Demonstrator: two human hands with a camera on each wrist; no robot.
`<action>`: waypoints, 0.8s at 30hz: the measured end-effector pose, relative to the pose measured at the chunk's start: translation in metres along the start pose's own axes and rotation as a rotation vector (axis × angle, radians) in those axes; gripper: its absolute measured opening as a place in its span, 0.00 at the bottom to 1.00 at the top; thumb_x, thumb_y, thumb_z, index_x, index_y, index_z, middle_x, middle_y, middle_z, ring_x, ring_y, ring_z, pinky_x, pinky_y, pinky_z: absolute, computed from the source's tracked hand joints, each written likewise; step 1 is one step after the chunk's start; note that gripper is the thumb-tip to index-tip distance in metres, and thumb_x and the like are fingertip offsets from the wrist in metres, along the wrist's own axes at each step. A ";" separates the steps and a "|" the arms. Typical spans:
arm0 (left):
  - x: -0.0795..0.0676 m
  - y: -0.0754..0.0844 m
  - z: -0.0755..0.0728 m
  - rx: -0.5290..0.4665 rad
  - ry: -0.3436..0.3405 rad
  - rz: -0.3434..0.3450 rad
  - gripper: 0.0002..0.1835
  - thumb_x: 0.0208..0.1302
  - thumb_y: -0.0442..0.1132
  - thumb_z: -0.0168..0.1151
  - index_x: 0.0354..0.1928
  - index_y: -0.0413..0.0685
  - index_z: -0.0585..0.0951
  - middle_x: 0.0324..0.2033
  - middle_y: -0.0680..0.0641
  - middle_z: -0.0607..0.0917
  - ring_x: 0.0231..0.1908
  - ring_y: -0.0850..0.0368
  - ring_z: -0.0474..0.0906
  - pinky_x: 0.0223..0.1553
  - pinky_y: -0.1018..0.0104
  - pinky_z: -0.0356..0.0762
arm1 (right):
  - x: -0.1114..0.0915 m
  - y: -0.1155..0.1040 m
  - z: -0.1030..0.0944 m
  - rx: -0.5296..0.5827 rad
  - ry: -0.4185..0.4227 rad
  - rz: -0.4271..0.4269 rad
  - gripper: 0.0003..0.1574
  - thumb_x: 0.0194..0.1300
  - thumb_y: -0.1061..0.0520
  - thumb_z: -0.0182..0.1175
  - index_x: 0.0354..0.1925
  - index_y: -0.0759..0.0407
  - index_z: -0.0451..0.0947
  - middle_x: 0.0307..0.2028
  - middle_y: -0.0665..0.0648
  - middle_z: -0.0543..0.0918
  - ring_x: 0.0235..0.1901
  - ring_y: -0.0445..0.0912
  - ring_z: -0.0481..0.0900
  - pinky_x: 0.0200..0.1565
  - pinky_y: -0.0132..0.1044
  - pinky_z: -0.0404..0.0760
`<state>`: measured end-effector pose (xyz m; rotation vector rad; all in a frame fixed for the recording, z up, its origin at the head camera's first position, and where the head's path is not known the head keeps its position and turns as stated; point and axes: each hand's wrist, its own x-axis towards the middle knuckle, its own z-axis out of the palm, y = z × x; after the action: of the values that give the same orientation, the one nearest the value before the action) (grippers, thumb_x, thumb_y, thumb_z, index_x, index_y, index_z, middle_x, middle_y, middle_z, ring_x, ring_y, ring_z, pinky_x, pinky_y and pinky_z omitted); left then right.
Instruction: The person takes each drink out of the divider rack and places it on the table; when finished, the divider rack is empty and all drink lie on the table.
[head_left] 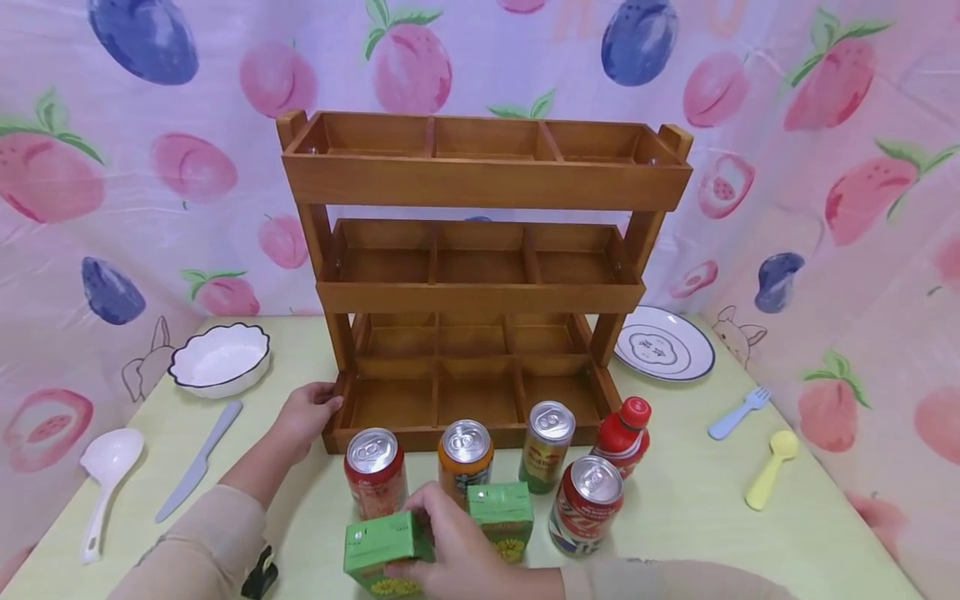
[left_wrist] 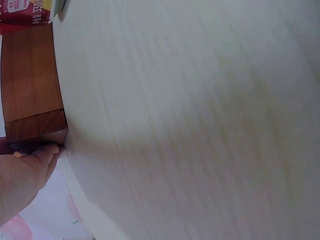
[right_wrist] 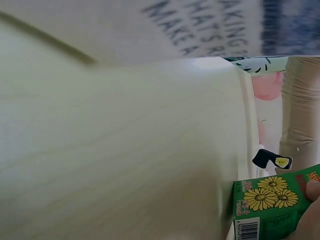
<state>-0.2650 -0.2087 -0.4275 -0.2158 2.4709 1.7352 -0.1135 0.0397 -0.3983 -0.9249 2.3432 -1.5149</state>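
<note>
My left hand holds the left end of the bottom tier of a brown wooden three-tier rack; the left wrist view shows the thumb against the lower corner of its board. In my right hand is a green drink carton with yellow flowers, gripped by its sides between thumb and fingers. A second green carton stands just beyond that hand. Behind them stand a red soda can, an orange can and a gold can.
Right of the cartons are a red-and-white can and a red bottle. A scalloped bowl, a ladle and a knife lie left. Plate, blue fork and yellow spoon lie right.
</note>
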 end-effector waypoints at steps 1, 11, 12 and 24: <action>0.000 0.000 0.000 0.000 0.000 0.000 0.22 0.65 0.31 0.47 0.59 0.27 0.60 0.54 0.29 0.67 0.53 0.39 0.64 0.55 0.51 0.63 | 0.000 0.001 0.001 0.010 0.000 0.007 0.27 0.50 0.57 0.67 0.43 0.48 0.61 0.42 0.42 0.70 0.44 0.35 0.70 0.46 0.29 0.71; 0.000 -0.001 0.000 -0.005 -0.008 -0.019 0.23 0.66 0.32 0.47 0.60 0.28 0.59 0.54 0.30 0.66 0.54 0.39 0.63 0.55 0.51 0.62 | 0.000 0.007 0.010 -0.089 0.108 0.043 0.30 0.56 0.59 0.61 0.52 0.55 0.57 0.46 0.46 0.66 0.49 0.39 0.66 0.54 0.36 0.66; 0.001 -0.001 0.000 -0.006 -0.008 -0.016 0.23 0.66 0.32 0.47 0.60 0.28 0.59 0.55 0.30 0.66 0.54 0.39 0.63 0.55 0.51 0.62 | -0.001 0.006 0.010 -0.111 0.105 0.057 0.33 0.56 0.57 0.61 0.55 0.57 0.55 0.48 0.48 0.65 0.51 0.41 0.65 0.55 0.37 0.65; -0.005 0.002 0.001 0.222 0.042 0.064 0.21 0.65 0.35 0.48 0.55 0.26 0.65 0.50 0.29 0.71 0.49 0.39 0.68 0.51 0.50 0.67 | -0.036 -0.046 -0.055 -0.131 -0.014 -0.180 0.47 0.60 0.46 0.57 0.67 0.48 0.41 0.66 0.50 0.50 0.62 0.47 0.54 0.58 0.44 0.62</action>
<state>-0.2609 -0.2067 -0.4254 -0.1544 2.7021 1.4755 -0.0931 0.0897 -0.3386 -1.2028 2.4300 -1.4245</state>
